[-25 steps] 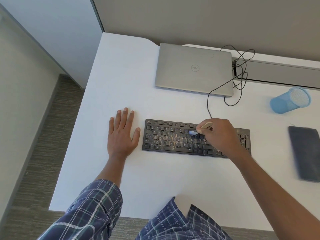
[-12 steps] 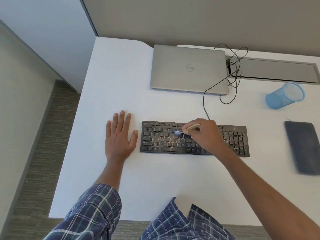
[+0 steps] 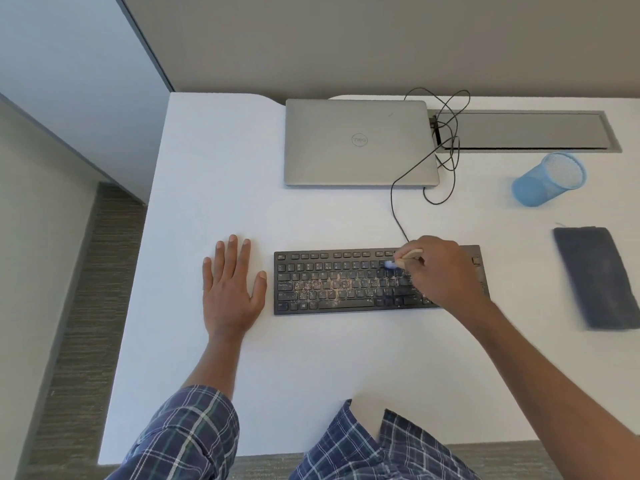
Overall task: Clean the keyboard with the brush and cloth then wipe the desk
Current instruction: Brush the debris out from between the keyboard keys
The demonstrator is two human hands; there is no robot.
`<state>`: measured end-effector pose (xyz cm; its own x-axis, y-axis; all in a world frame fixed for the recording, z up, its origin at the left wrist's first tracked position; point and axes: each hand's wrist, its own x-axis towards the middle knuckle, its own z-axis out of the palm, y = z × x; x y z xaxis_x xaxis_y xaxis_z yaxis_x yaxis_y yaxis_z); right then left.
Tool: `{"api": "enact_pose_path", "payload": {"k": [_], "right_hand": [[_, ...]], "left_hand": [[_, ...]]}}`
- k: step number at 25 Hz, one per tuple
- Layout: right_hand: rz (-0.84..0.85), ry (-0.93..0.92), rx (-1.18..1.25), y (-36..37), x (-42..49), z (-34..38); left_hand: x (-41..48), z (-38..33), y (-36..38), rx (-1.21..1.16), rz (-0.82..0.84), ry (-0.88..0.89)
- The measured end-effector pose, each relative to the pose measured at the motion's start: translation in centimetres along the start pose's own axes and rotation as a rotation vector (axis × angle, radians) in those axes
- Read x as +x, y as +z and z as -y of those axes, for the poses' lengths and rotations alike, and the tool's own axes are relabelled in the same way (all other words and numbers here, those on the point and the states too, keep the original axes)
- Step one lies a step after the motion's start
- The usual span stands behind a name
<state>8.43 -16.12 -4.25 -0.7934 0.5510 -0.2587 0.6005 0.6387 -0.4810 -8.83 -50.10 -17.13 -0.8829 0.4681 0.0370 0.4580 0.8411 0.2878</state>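
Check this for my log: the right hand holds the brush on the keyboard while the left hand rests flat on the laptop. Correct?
One slip: in the head view the left hand rests flat on the desk beside the keyboard, not on the laptop. The right hand does hold the brush on the keyboard.

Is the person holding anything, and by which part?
The right hand grips a brush by its wooden handle, bristles at the keyboard. The left hand holds nothing, flat on the desk.
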Motion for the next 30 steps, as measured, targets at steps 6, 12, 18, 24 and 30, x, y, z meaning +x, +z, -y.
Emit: {"api": "enact_pose_path", "payload": {"k": [6,12,18,24,30], "right_hand": [[0.067,-0.089,0.252,2.4,0.6,2.9],[0.032,-0.01,0.119,1.5,0.0,-0.5],[0.059,0.036,-0.249,-1.6,-0.2,-0.6],[0.099,-0.013,0.121,-0.2,0.9,2.8],[0.078,0.026,0.021,0.6,0.5,0.8]], "left_hand": [[0.0,-0.1,0.0,-0.003,0.0,-0.006],[0.1,-0.1,0.0,-0.003,0.005,-0.007],[0.1,0.0,0.1,0.003,0.006,-0.007],[0.1,-0.1,0.0,0.004,0.006,-0.004],[0.0,0.0,0.0,0.001,0.008,-0.008]]}}
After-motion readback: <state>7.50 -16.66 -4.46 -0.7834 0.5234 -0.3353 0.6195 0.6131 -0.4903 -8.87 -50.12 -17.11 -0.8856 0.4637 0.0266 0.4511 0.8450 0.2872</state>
